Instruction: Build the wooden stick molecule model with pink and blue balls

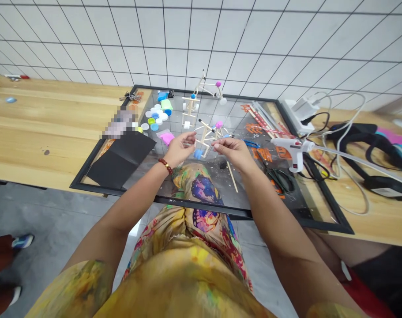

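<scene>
Near stick model [204, 134]: landmark; small frame of pale, thin wooden sticks, between both hands on a black-rimmed clear panel [204, 206] laid over the pale wood bench [38, 128]
Left hand [182, 149]: just left of the model; fingers half-curled, narrow gap; cannot tell if they touch a stick
Right hand [234, 151]: just right of the model; thumb and forefinger drawn close; cannot tell if something thin sits between
Hands, why so: one each side, probably to reach small joints without knocking the light frame
White plastic glue gun [296, 155]: right of the model, beyond the right hand, nozzle toward the model; likely parked within easy reach
Far stick frames [190, 107]: beyond the model, with white round pieces; perhaps set back for working room
Folded black sheet [121, 159]: left of the model, past the left wrist
Model axis: seems to slant, light-blue block [197, 153] toward the wearer, round pink ball [219, 125] away and rightward; front end unclear
</scene>
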A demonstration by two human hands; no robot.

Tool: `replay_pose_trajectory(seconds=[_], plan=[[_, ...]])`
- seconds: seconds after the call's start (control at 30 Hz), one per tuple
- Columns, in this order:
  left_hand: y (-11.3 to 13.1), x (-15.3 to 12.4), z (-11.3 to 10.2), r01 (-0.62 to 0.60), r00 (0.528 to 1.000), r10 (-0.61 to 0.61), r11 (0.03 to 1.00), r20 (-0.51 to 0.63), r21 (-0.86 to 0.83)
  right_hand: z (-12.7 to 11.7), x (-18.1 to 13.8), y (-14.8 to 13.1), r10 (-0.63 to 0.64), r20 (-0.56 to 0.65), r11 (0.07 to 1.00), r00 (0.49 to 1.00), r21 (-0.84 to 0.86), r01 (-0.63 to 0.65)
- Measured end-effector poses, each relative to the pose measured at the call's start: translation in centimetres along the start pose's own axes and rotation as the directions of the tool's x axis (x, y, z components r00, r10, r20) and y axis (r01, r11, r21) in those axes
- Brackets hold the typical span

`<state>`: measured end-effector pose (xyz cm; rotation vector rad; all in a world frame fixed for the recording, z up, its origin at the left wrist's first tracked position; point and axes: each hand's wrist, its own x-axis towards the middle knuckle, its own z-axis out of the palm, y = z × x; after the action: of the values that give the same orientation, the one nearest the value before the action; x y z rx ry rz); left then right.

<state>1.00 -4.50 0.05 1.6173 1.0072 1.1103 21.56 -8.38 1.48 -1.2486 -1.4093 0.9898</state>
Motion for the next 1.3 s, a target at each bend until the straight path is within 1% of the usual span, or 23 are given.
replay_pose_trajectory(seconds=[0.07,0.13,0.23,0.3,0.37,0.47,0.63,0.73,0.8,0.9,1.0,1.13,1.2,1.3], plan=[[0.4,-0.2,-0.2,-0.035,0.997,0.034,0.999,0.068,0.006,0.1,0.0,0.1,-0.005,-0.025,1.0,1.0,-0.005,0.005],[0.6,-0.6,-0.1,-0.049,0.995,0.045,0.997,0.086,0.051,0.0,0.2,0.3,-0.054,-0.13,0.998,0.99,-0.019,0.052],[0.6,-1.1,0.7,-0.049,0.999,0.049,0.985,0.007,0.165,-0.3,0.7,0.9,-0.175,-0.322,0.984,0.93,-0.074,0.159],[0.6,-1.3,1.4,-0.053,0.997,0.064,0.967,-0.038,0.248,-0.6,1.2,1.4,-0.242,-0.371,0.968,0.896,-0.15,0.199],[0.7,-1.3,2.1,-0.053,0.996,0.074,0.947,-0.054,0.317,-1.1,1.8,2.0,-0.28,-0.363,0.951,0.889,-0.234,0.204],[0.8,-1.3,2.6,-0.052,0.996,0.076,0.921,-0.049,0.386,-1.9,2.7,2.5,-0.311,-0.301,0.92,0.901,-0.333,0.206],[0.5,-1.2,2.0,-0.097,0.993,0.114,0.912,-0.019,0.398,-2.7,4.1,1.9,-0.344,-0.129,0.874,0.93,-0.408,0.266],[0.2,-1.2,1.5,-0.121,0.989,0.143,0.91,-0.028,0.397,-2.1,4.6,1.7,-0.34,-0.112,0.872,0.934,-0.41,0.269],[0.2,-1.2,1.3,-0.125,0.989,0.147,0.902,-0.022,0.413,-1.5,4.8,1.7,-0.37,-0.127,0.86,0.92,-0.42,0.289],[0.3,-1.1,1.3,-0.128,0.99,0.14,0.895,0.003,0.427,-0.8,4.8,1.8,-0.459,-0.107,0.803,0.882,-0.476,0.36],[0.5,-1.1,1.3,-0.149,0.988,0.153,0.891,0.026,0.429,-0.7,4.6,1.7,-0.533,-0.071,0.719,0.843,-0.564,0.407],[0.4,-1.0,1.2,-0.189,0.981,0.188,0.876,0.047,0.443,-1.0,4.4,1.9,-0.6,-0.021,0.582,0.8,-0.697,0.419],[0.3,-1.0,1.2,-0.198,0.979,0.195,0.873,0.052,0.447,-1.2,4.3,2.1,-0.614,-0.002,0.536,0.789,-0.735,0.415],[0.1,-0.9,1.2,-0.208,0.977,0.206,0.871,0.054,0.445,-1.5,4.4,2.2,-0.61,-0.002,0.527,0.792,-0.748,0.404]])
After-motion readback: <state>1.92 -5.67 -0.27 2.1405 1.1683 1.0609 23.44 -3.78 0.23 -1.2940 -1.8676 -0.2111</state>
